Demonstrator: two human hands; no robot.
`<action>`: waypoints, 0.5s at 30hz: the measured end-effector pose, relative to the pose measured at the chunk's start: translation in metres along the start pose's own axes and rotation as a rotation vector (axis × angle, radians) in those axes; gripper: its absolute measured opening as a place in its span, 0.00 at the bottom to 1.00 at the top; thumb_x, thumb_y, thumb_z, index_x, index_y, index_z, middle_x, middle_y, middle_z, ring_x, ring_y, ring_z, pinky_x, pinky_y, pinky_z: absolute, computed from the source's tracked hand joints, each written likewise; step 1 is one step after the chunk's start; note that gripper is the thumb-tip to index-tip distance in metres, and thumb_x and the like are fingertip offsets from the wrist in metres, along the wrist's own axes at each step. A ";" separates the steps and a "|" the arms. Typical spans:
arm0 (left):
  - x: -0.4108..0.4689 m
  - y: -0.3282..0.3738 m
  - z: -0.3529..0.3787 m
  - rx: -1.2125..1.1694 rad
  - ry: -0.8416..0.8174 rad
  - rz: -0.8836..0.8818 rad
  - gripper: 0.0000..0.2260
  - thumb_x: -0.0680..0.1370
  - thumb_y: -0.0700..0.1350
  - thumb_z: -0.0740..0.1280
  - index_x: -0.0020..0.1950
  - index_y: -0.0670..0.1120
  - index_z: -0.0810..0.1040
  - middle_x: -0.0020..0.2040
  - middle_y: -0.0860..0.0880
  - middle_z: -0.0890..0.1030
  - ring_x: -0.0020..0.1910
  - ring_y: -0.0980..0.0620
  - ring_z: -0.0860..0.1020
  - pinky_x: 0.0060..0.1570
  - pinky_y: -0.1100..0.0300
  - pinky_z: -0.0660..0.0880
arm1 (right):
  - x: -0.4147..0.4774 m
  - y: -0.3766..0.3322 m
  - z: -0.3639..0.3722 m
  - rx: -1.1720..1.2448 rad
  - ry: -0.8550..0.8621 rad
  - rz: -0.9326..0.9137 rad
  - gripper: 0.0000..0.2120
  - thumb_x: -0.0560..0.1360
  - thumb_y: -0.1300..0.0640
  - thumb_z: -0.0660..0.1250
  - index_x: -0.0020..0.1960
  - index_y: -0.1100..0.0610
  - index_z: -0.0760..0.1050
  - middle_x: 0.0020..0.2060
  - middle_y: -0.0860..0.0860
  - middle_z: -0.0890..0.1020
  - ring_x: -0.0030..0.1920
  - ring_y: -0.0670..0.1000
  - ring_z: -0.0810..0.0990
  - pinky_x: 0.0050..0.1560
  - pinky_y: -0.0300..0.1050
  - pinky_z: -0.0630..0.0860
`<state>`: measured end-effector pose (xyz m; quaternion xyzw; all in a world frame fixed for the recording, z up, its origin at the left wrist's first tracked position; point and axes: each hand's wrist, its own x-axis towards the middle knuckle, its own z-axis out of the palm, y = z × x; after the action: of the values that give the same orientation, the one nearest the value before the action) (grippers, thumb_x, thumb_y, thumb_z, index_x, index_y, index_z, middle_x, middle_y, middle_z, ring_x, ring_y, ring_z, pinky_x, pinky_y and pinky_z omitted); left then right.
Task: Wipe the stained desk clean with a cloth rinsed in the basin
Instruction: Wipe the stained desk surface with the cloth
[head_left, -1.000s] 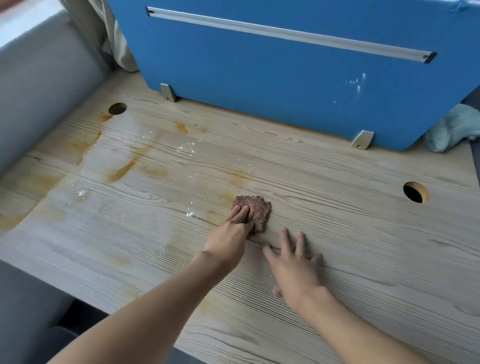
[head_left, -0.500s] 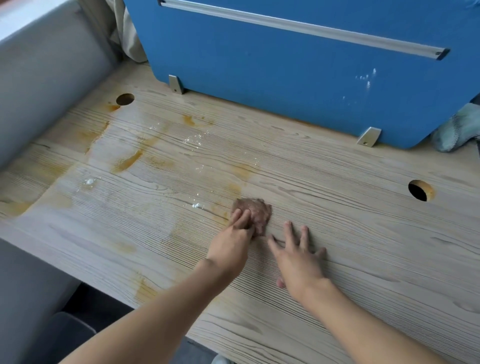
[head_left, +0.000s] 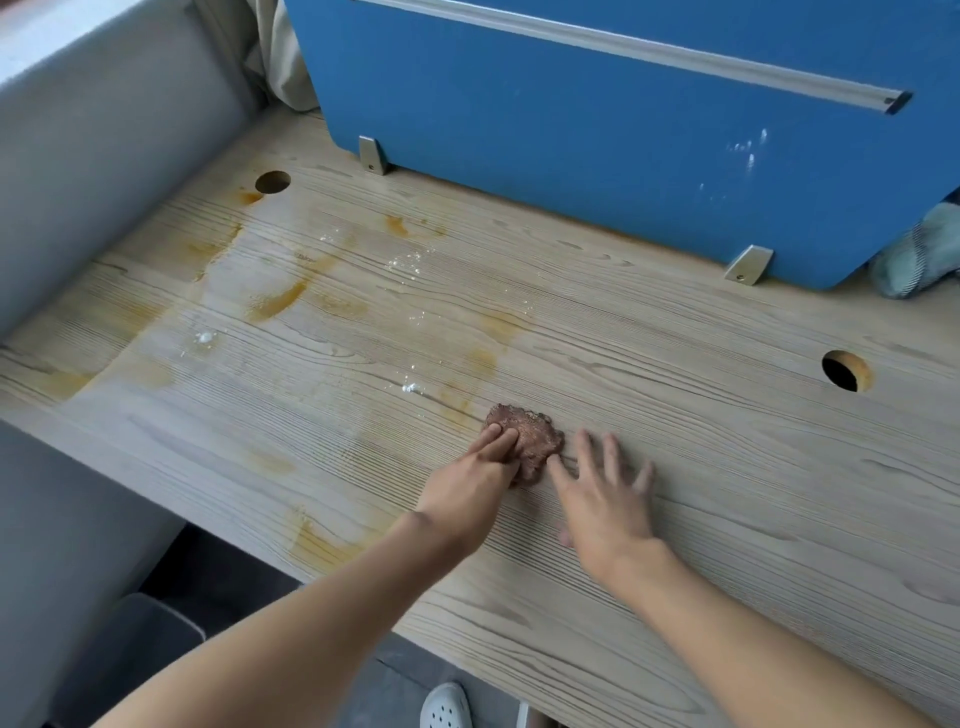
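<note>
Left hand (head_left: 475, 488) presses brown cloth (head_left: 535, 434), fingers straight; right hand (head_left: 602, 499) splayed flat on stained worktop (head_left: 727, 467) just beside it, per my feed.

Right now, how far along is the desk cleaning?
The right side of the desk looks stain-free. In hand: the left hand presses the brown cloth onto the wood, right hand flat beside it. Remaining: orange stains and white specks across the left half.
</note>
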<state>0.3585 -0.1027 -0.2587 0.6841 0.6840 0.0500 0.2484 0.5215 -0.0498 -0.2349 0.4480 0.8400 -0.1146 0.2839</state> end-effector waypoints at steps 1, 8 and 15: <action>0.000 -0.009 -0.002 -0.003 0.011 -0.015 0.24 0.84 0.38 0.53 0.80 0.49 0.60 0.82 0.52 0.51 0.81 0.53 0.46 0.76 0.59 0.56 | -0.006 -0.004 0.004 0.018 0.009 -0.013 0.42 0.75 0.55 0.72 0.79 0.48 0.49 0.80 0.57 0.41 0.79 0.66 0.41 0.71 0.77 0.54; -0.023 0.003 0.010 0.057 0.009 -0.008 0.26 0.82 0.35 0.55 0.81 0.44 0.58 0.82 0.48 0.48 0.81 0.49 0.43 0.78 0.58 0.52 | -0.028 -0.030 0.019 -0.043 -0.121 -0.039 0.54 0.73 0.43 0.74 0.80 0.45 0.35 0.78 0.60 0.34 0.78 0.70 0.39 0.68 0.75 0.61; -0.036 -0.020 0.000 0.057 0.063 -0.099 0.27 0.81 0.33 0.55 0.80 0.47 0.60 0.82 0.49 0.49 0.80 0.50 0.44 0.78 0.57 0.53 | -0.027 -0.032 0.019 -0.030 -0.119 -0.028 0.52 0.75 0.47 0.73 0.80 0.46 0.35 0.78 0.60 0.34 0.77 0.71 0.39 0.68 0.77 0.60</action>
<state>0.3378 -0.1381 -0.2569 0.6541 0.7257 0.0396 0.2095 0.5140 -0.0950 -0.2364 0.4240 0.8295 -0.1323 0.3386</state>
